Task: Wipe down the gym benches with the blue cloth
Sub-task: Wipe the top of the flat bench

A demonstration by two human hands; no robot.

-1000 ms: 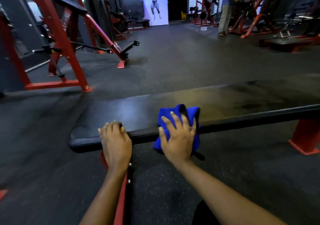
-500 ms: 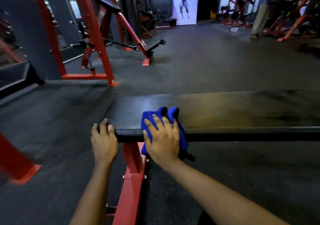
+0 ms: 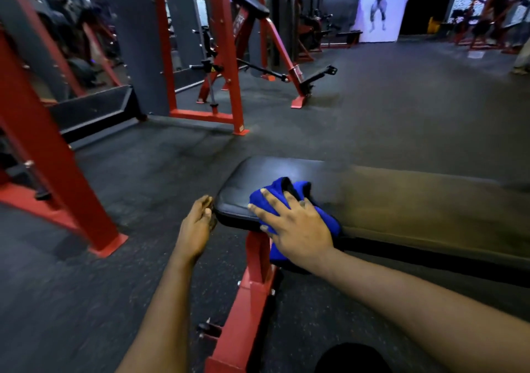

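One bunched blue fabric cloth (image 3: 325,220) lies on the near left corner of a long black padded gym bench (image 3: 258,172), with part of it on the top of the pad and part hanging over the near edge beside the bench's leg. The right hand (image 3: 298,226) lies flat on top of the cloth with its fingers spread and nearly straight, pressing it against the pad rather than clutching it. The left hand (image 3: 198,223) is at the rounded end of the bench, seen from the side. Its fingers are loosely extended with the tips against the end of the pad, and it grips nothing. The pad runs away to the right, where its surface is blurred. Under the cloth, a red painted steel leg (image 3: 252,286) slants down to the dark speckled rubber floor (image 3: 401,114). To the left, a thick red upright post (image 3: 57,172) stands on the floor, well apart from the bench. Farther back is a red-framed weight machine (image 3: 226,57) with a black pad on top. Against the far wall hangs a pale poster of a posing bodybuilder (image 3: 378,2).
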